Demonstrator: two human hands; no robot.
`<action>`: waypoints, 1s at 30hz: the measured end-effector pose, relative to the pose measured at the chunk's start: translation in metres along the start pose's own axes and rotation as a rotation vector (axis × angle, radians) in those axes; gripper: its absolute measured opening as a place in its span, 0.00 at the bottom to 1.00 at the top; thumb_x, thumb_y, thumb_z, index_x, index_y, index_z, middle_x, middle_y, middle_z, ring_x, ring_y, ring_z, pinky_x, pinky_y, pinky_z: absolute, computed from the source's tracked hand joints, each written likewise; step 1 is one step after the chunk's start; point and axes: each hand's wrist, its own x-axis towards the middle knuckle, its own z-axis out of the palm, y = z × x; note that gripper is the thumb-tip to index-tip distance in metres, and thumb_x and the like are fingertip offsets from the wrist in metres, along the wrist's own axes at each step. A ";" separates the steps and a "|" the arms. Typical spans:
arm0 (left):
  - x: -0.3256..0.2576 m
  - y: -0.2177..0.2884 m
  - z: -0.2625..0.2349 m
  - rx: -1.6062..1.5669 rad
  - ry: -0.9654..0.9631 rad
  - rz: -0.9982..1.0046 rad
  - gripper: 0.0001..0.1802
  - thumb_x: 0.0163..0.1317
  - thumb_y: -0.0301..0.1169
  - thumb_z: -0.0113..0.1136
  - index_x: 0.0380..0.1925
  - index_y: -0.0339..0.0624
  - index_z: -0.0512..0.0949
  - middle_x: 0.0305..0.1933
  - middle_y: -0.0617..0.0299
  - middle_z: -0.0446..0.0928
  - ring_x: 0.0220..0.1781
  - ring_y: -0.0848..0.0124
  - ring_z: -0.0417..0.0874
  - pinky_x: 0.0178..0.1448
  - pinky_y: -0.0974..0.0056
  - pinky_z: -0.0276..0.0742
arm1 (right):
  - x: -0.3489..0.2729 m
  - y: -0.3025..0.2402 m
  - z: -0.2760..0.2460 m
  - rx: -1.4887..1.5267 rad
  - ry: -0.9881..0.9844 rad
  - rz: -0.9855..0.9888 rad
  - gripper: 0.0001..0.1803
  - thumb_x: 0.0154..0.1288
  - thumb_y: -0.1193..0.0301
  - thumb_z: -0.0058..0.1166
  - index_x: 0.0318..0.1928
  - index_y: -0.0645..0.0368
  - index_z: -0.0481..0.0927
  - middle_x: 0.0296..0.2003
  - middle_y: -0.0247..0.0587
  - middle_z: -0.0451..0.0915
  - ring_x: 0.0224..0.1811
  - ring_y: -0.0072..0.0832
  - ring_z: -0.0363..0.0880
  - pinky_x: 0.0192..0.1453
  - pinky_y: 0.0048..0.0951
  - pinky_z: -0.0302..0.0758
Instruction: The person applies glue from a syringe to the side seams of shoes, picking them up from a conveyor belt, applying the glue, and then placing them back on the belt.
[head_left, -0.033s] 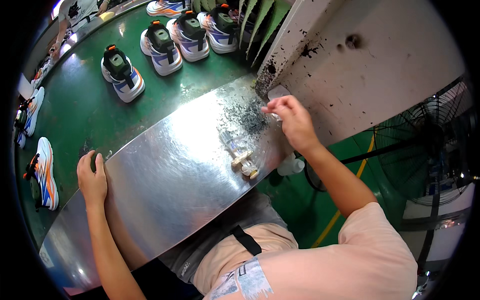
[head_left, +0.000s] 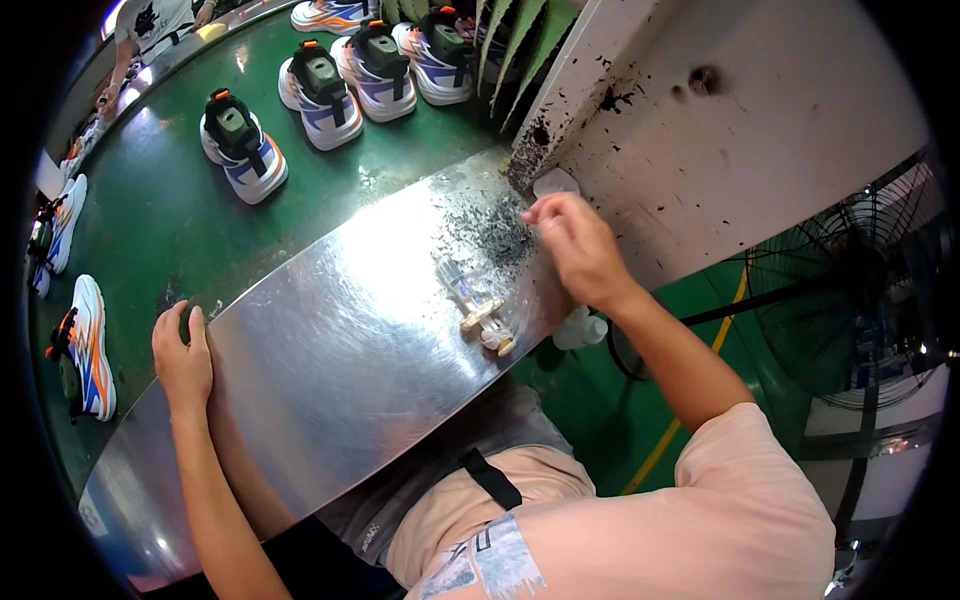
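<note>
Head view, looking down. Which step is in hand?

— Fine fingertip work, I'd judge; no closer label than that. The right hand [head_left: 585, 255] is over the right end of the metal surface [head_left: 330, 400], beside a patch of dark crumbs [head_left: 485, 225] spreading toward the far right corner.

How are the fingers?

— Right: curled in, thumb and forefinger drawn together at the tips. Blurred, so can't tell whether something small is pinched. As for the left hand [head_left: 184, 368], it lies at the far edge, toward the left end, thumb parted from bent fingers. A dark shape [head_left: 187, 323] shows in that gap; held or merely behind, can't tell.

What else lies near?

— Clear syringe-like tubes [head_left: 482, 312] with yellowed ends, by the near edge, toward the right end; neither hand touches them. Just past the right hand, a pale translucent piece [head_left: 555, 182] against the upright panel [head_left: 760, 120]. Beyond the far edge, shoes [head_left: 255, 180] on the green surface [head_left: 165, 235].

And the next move calls for?

— My judgement: a steady right wrist, fingertips together, clear of the tubes.
</note>
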 end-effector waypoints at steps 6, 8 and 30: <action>0.001 -0.001 -0.002 0.008 0.002 -0.007 0.18 0.61 0.39 0.47 0.44 0.37 0.73 0.49 0.53 0.72 0.53 0.58 0.70 0.56 0.60 0.65 | -0.015 -0.030 0.007 -0.399 -0.097 -0.203 0.09 0.54 0.68 0.52 0.35 0.57 0.72 0.32 0.40 0.71 0.32 0.38 0.73 0.33 0.33 0.71; 0.003 -0.004 -0.005 0.011 0.007 0.000 0.18 0.61 0.39 0.48 0.44 0.36 0.73 0.48 0.53 0.72 0.53 0.58 0.71 0.56 0.61 0.65 | -0.019 -0.047 0.018 -0.405 -0.151 -0.255 0.11 0.53 0.65 0.54 0.35 0.56 0.73 0.33 0.40 0.71 0.34 0.37 0.72 0.33 0.32 0.71; 0.010 -0.013 0.002 0.003 0.013 -0.016 0.18 0.61 0.40 0.48 0.43 0.36 0.74 0.48 0.53 0.73 0.52 0.59 0.71 0.56 0.61 0.65 | -0.029 -0.026 -0.006 -0.880 -0.305 -0.194 0.28 0.44 0.72 0.56 0.51 0.53 0.71 0.33 0.36 0.72 0.39 0.35 0.70 0.37 0.33 0.73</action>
